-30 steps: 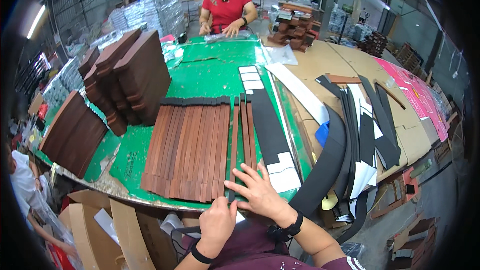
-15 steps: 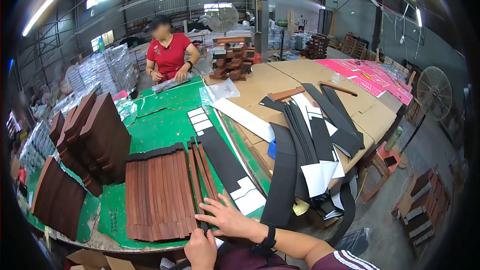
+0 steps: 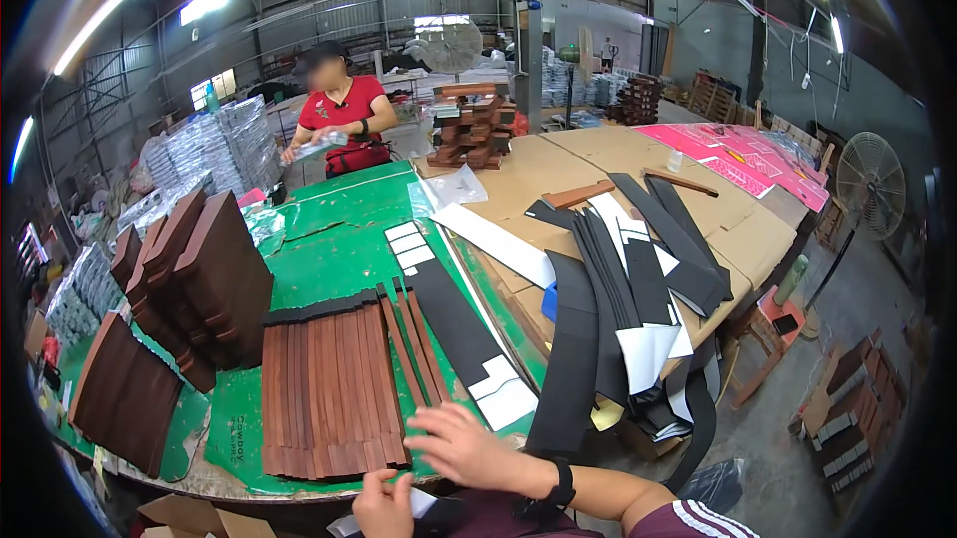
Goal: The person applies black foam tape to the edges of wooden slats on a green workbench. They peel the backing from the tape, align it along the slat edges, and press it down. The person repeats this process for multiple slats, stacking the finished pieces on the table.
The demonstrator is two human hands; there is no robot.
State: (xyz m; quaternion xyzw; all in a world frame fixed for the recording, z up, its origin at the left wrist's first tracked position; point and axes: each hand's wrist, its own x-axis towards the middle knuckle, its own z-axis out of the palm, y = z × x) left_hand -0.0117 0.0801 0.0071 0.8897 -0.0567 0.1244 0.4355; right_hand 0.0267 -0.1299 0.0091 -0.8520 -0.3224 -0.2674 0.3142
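Note:
My right hand point(image 3: 467, 446) hovers by the near ends of the loose brown wooden strips point(image 3: 427, 351), its fingers apart and nothing visible in them. Left of it, my left hand point(image 3: 384, 506) is closed at the table's front edge, fingers curled. What it holds, if anything, is hidden; a white piece point(image 3: 423, 504) shows beside it. Just beyond my hands lies a row of brown wooden strips point(image 3: 329, 393), side by side, with black far ends. Right of the loose strips rests a black sheet point(image 3: 449, 314) with white patches.
Stacked dark brown wooden parts point(image 3: 224, 279) and a curved brown stack point(image 3: 125, 393) stand at left. Black and white strips point(image 3: 598, 309) pile up at right on cardboard point(image 3: 548, 164). Across the green table point(image 3: 339, 204), a person in red point(image 3: 349, 109) handles a clear-wrapped item.
My right hand has lifted off the strips and shifted slightly right. My left hand has drawn back toward me and left. The person across has raised the wrapped item off the table.

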